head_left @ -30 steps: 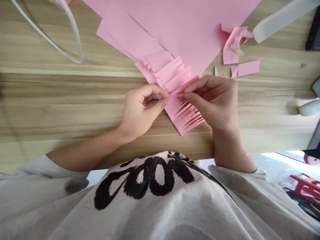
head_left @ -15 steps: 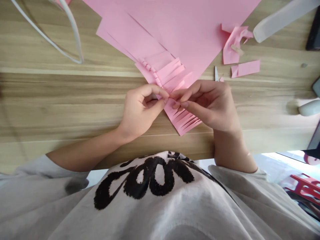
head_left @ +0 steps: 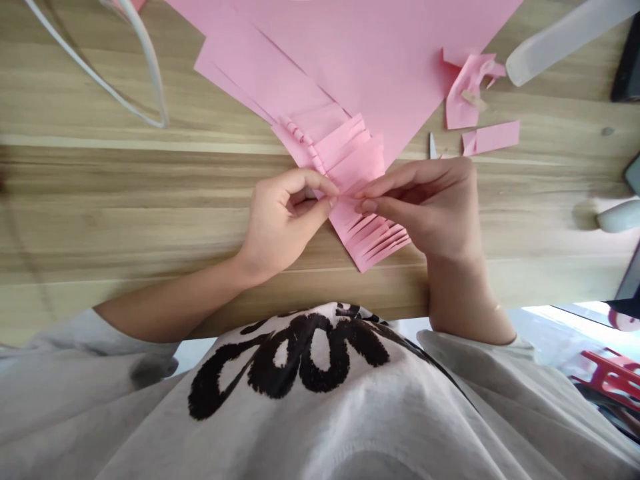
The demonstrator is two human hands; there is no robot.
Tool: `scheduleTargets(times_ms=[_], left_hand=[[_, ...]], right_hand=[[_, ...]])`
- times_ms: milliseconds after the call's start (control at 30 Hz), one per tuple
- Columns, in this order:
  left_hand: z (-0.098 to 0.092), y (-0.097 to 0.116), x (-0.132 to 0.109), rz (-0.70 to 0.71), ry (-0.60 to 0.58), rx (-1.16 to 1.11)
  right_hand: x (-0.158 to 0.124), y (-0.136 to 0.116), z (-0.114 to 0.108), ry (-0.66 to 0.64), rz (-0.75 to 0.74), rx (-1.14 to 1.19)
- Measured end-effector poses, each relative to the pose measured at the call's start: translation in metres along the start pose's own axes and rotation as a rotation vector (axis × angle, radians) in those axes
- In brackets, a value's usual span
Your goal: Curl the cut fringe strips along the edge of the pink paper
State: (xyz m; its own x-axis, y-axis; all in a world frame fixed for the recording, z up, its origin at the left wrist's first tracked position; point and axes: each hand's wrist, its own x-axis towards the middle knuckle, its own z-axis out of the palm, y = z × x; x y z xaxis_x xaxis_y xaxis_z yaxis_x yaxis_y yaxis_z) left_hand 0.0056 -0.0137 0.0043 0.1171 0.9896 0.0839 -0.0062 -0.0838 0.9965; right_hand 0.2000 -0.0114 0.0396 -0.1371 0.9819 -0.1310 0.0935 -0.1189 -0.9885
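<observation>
A large sheet of pink paper (head_left: 350,60) lies on the wooden table (head_left: 125,200), with a fringe of narrow cut strips (head_left: 375,240) along its lower corner. Several strips near the middle are curled into small rolls (head_left: 303,139). My left hand (head_left: 285,220) pinches a pink strip between thumb and fingertips. My right hand (head_left: 425,210) holds the same strip's end from the other side, fingertips almost meeting the left ones. Both hands rest over the fringe.
Pink scraps (head_left: 467,90) and a cut piece (head_left: 490,138) lie to the right, beside a small metal blade tip (head_left: 433,145). A white wire loop (head_left: 125,67) sits top left, a white plastic object (head_left: 565,40) top right. A red stool (head_left: 613,380) shows on the floor.
My right hand's fingers have straightened and drawn slightly right, pulling the pinched strip taut. My left hand stays nearly still.
</observation>
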Motion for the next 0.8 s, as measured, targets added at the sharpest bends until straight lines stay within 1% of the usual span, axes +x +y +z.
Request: scheduleTargets(times_ms=[267,433,633,800], left_hand=[[-0.0003,-0.0011,-0.0005,-0.019,-0.002,0.016],[-0.0012,-0.001,-0.0002,-0.042,-0.018,0.083],[-0.0006,-0.0002,0.0,-0.016,-0.011,0.015],[-0.0001,0.0,0.0,-0.013,0.001,0.007]], right_hand=[[0.0005,0.0035,-0.0012,0.108,-0.004,-0.16],[0.001,0.0047,-0.0021,0.086,0.007,-0.15],[0.0015,0.0061,-0.003,0.13,-0.02,-0.157],[0.0007,0.0063,-0.0025,0.135,-0.002,-0.16]])
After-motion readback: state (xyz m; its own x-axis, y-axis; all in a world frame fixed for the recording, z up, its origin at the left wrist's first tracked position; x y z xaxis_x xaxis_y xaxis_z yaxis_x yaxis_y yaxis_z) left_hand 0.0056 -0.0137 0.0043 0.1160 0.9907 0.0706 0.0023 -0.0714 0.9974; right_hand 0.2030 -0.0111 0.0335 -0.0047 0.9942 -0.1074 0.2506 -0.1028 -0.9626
